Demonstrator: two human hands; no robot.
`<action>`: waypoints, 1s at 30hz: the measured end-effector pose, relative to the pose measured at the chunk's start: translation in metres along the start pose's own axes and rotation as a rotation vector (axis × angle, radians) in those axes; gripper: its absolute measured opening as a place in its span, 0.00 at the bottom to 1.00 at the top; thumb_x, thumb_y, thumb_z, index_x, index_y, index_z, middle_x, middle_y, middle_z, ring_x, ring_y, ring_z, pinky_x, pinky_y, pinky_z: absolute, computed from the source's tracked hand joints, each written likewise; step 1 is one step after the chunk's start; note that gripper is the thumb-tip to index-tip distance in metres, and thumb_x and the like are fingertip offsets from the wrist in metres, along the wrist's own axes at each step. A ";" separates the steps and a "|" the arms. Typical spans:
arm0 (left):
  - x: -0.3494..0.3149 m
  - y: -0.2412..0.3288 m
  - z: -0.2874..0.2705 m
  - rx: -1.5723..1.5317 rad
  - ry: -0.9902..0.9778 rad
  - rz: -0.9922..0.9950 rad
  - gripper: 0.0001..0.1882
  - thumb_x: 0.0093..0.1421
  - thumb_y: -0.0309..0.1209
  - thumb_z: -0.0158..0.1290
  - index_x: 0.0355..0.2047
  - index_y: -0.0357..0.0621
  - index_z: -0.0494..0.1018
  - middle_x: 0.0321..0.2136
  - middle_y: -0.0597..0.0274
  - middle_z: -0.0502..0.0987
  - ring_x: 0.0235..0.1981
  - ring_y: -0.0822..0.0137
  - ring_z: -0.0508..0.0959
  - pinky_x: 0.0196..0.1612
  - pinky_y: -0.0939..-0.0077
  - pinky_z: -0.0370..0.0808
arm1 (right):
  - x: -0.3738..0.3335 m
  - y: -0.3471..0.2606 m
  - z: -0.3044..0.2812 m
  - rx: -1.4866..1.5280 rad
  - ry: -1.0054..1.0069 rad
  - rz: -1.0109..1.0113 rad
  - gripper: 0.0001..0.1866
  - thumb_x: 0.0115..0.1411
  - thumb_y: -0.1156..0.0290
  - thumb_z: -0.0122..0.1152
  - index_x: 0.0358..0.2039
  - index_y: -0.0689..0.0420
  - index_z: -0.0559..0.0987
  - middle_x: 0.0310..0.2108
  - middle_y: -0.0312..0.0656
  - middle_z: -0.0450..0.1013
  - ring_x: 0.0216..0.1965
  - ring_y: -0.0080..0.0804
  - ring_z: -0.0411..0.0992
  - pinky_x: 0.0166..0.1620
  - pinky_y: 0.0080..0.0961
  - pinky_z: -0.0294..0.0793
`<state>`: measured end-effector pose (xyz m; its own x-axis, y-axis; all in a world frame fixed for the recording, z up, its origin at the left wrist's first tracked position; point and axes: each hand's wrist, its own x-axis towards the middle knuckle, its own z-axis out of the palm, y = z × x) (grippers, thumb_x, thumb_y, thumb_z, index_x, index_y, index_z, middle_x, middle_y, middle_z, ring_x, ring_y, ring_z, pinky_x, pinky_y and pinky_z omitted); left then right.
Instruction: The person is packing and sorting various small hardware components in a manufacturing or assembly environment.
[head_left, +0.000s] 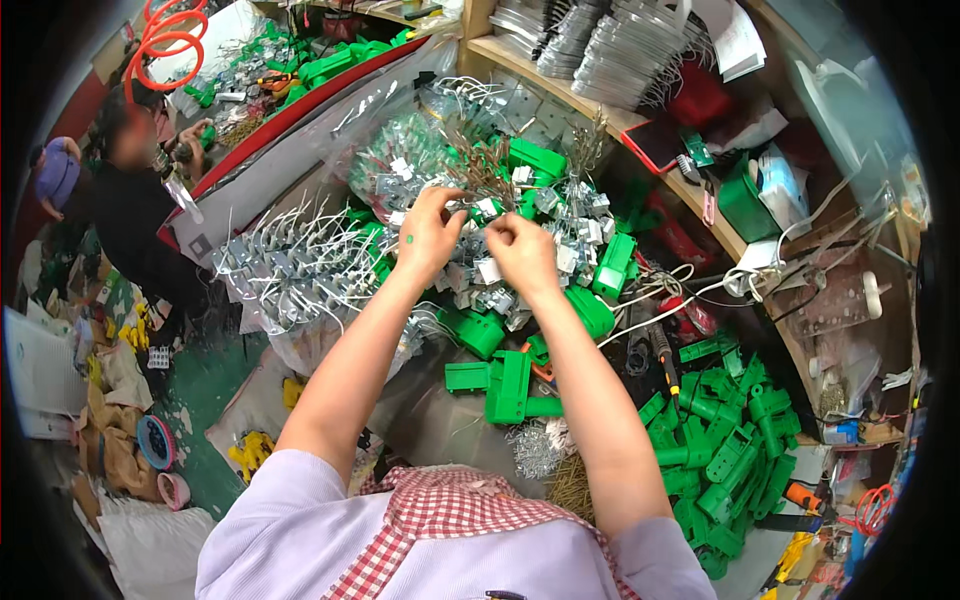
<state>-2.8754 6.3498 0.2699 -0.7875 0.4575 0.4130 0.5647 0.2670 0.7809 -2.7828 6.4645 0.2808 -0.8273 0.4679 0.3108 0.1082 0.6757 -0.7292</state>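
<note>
The left hand (pixel 428 240) and the right hand (pixel 525 258) were close to each other, with a narrow gap between their fingertips. A small green part (pixel 487 207) was in this gap, just beside the fingertips of both hands. The left thumb and fingers were bent toward each other, and the right fingers were curled inward; I cannot tell if either hand was closed on the part, because the fingers hid the contact. Under and around the hands there was a heap of small metal parts (pixel 572 235). Beyond the hands lay a green case (pixel 536 160). To the left were many parts with white wires (pixel 290 265), and nearer to the body, between the forearms, lay a green tool body (pixel 508 388).
</note>
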 end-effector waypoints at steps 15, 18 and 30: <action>0.012 -0.009 0.003 -0.199 0.002 -0.135 0.09 0.51 0.27 0.48 0.34 0.40 0.72 0.30 0.58 0.72 0.27 0.68 0.72 0.31 0.77 0.69 | 0.022 -0.021 0.046 1.064 0.095 0.733 0.10 0.55 0.67 0.51 0.25 0.61 0.70 0.14 0.35 0.67 0.11 0.17 0.60 0.13 0.12 0.55; 0.016 -0.006 0.001 -0.250 -0.079 -0.231 0.12 0.50 0.32 0.51 0.34 0.38 0.72 0.30 0.60 0.72 0.28 0.72 0.70 0.32 0.79 0.68 | 0.021 -0.017 0.048 1.025 0.110 0.620 0.08 0.55 0.70 0.50 0.25 0.61 0.70 0.15 0.35 0.67 0.13 0.19 0.63 0.14 0.14 0.57; 0.060 0.011 -0.010 -0.065 -0.319 -0.132 0.19 0.51 0.42 0.52 0.33 0.37 0.72 0.28 0.53 0.76 0.30 0.65 0.75 0.36 0.72 0.68 | 0.025 -0.002 0.037 1.059 0.009 0.572 0.12 0.58 0.69 0.39 0.32 0.67 0.66 0.25 0.48 0.71 0.19 0.32 0.71 0.18 0.20 0.66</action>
<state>-2.9188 6.3719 0.3084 -0.7299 0.6674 0.1476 0.4382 0.2913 0.8504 -2.8243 6.4540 0.2680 -0.8030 0.5539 -0.2202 -0.0513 -0.4322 -0.9003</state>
